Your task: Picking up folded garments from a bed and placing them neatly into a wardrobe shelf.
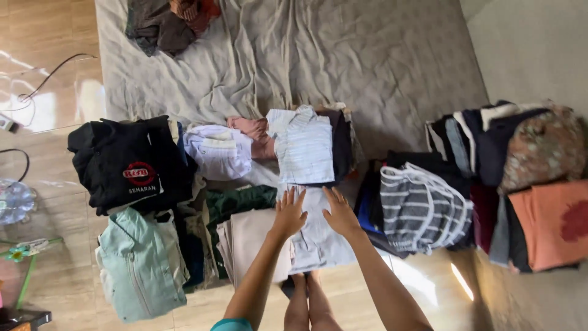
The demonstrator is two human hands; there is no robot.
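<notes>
Room: I've got open mattress [367,55] ahead past the piles; bare floor [55,141] along its left edge.
Left hand: my left hand [289,213] lies flat, fingers spread, gripping nothing, on the pale folded shirt [315,236].
Right hand: my right hand [339,211] is flat too, fingers loosely apart, pressing the same shirt just beside the left.
Shirt: it sits at the near edge of the mattress, right under both palms, in front of my feet.
Neighbours: beige garment [248,239] touching on the left, striped top [419,208] close on the right, light striped shirt [303,147] just beyond my fingertips.
Further out: black printed shirt [128,162] and mint jacket [141,263] far left; orange pile [545,224] far right.
</notes>
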